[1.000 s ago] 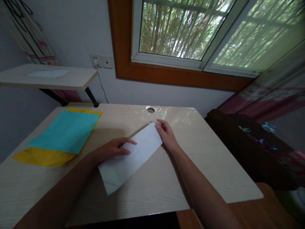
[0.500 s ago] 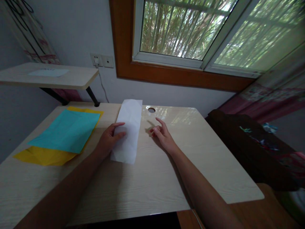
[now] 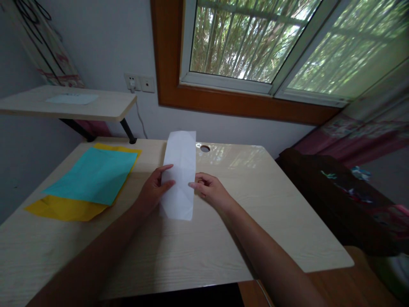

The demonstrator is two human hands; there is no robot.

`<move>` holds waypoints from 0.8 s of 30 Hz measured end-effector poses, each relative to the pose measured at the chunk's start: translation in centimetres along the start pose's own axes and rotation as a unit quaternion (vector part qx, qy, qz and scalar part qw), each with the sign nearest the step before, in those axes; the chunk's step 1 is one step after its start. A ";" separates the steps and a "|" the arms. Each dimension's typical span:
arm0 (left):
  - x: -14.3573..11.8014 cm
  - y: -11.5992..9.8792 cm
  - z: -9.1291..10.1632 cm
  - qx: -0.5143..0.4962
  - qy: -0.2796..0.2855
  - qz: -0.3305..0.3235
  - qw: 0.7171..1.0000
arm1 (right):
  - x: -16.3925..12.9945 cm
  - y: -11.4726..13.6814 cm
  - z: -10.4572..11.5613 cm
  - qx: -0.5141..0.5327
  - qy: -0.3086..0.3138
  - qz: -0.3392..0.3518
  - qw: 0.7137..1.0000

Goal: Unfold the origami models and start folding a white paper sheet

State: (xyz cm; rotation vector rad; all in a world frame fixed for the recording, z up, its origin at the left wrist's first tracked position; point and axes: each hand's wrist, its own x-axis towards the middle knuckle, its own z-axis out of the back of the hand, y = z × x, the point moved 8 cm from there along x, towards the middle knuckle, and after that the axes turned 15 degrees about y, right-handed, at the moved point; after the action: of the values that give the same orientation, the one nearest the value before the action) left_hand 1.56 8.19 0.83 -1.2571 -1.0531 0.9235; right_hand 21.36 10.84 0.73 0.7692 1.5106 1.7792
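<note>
A long folded strip of white paper (image 3: 180,175) stands nearly upright over the middle of the pale wooden table (image 3: 223,238), its lower end near the tabletop. My left hand (image 3: 154,190) grips its left edge, thumb on the front. On the strip's right edge, my right hand (image 3: 209,189) pinches the paper between thumb and fingers.
A turquoise sheet (image 3: 92,175) lies on a yellow sheet (image 3: 64,208) at the table's left. A cable hole (image 3: 205,148) sits at the far edge. A side shelf (image 3: 70,104) holds a white paper. A dark cabinet (image 3: 338,196) stands to the right, below the window.
The white strip was turned from a diagonal, flat position to upright lengthwise. My right hand let go of it, then came back and took hold of its right edge.
</note>
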 end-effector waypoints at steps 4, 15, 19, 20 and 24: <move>0.1 -0.4 -0.3 -0.022 0.011 -0.032 0.999 | -0.1 2.4 0.7 -0.101 -0.062 0.034 0.992; -2.0 -3.4 1.9 0.223 -0.119 -0.087 0.964 | -1.3 8.5 1.2 -0.255 -0.059 0.179 0.948; -2.3 -5.0 1.5 0.348 -0.119 -0.115 0.923 | -2.0 8.9 0.0 -0.295 -0.080 0.235 0.923; -2.3 -5.4 1.4 0.363 -0.115 -0.134 0.915 | -2.2 8.9 -0.2 -0.299 -0.086 0.240 0.920; -2.5 -6.0 1.1 0.386 -0.108 -0.193 0.896 | -2.5 8.0 -0.9 -0.272 -0.109 0.251 0.922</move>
State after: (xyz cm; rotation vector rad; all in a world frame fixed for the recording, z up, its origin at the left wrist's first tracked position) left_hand -0.37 5.48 6.55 -0.2741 -0.9132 1.0314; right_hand 21.19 7.42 8.49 1.0739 0.6369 2.2475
